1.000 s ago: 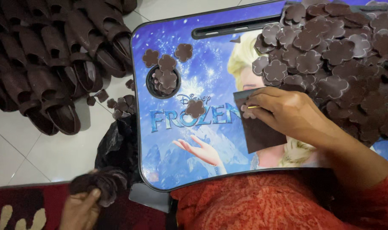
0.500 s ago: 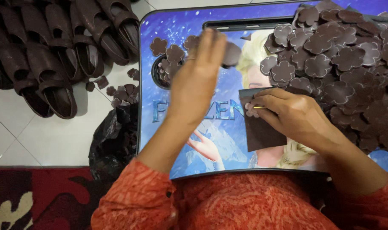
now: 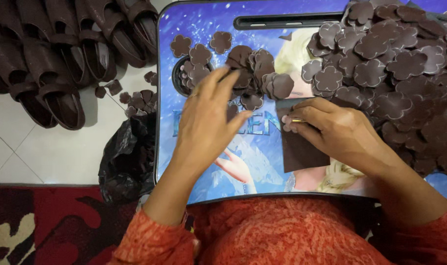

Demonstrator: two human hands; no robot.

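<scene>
While pinned flat under right hand (image 3: 343,132) on lap tray (image 3: 204,22), dark brown sheet (image 3: 302,149) looks thin, light, floppy; best pinched at edge. Left hand (image 3: 206,122) open, fingers spread, holding nothing, over flower cutouts (image 3: 260,68).

The flat lap tray (image 3: 194,29) is bright blue with white sparkles and a cartoon picture of a figure with yellow hair. The flower-shaped leather cutouts (image 3: 380,59) heaped at its right edge are dark brown, as is the square leather sheet (image 3: 302,152). The leather sandals (image 3: 61,54) are dark brown on a white tile floor (image 3: 52,152). The plastic bag (image 3: 128,157) is black. The sleeves (image 3: 150,240) are orange-red with a fine pattern; the rug (image 3: 32,225) is red and black.
</scene>
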